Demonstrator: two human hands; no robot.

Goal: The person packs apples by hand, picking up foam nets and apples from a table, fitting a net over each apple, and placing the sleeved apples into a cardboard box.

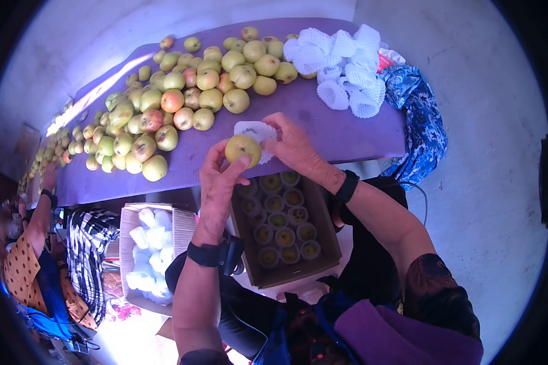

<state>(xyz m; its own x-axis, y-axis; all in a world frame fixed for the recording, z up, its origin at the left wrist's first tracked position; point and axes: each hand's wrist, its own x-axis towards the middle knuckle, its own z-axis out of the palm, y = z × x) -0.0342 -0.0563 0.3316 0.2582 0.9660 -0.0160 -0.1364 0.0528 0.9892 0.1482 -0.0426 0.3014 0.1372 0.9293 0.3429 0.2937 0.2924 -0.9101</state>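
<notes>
A yellow-green apple [243, 151] is gripped in my left hand [218, 170], thumb across its front. Just behind it, my right hand [292, 146] pinches a white foam net sleeve [256, 130], which overlaps the apple in this view. Both hands are over the front edge of the purple-covered table [347, 137]. Below them a cardboard box [259, 277] on my lap side holds rows of apples in foam sleeves [285, 237]. A big pile of loose apples [182, 91] covers the table's left and middle.
A heap of foam net sleeves [341, 61] lies at the table's right end, beside a blue patterned cloth [420, 115]. Another carton [128, 243] full of foam sleeves stands at my left. A person in a dotted orange garment [27, 261] reaches toward the apples at far left.
</notes>
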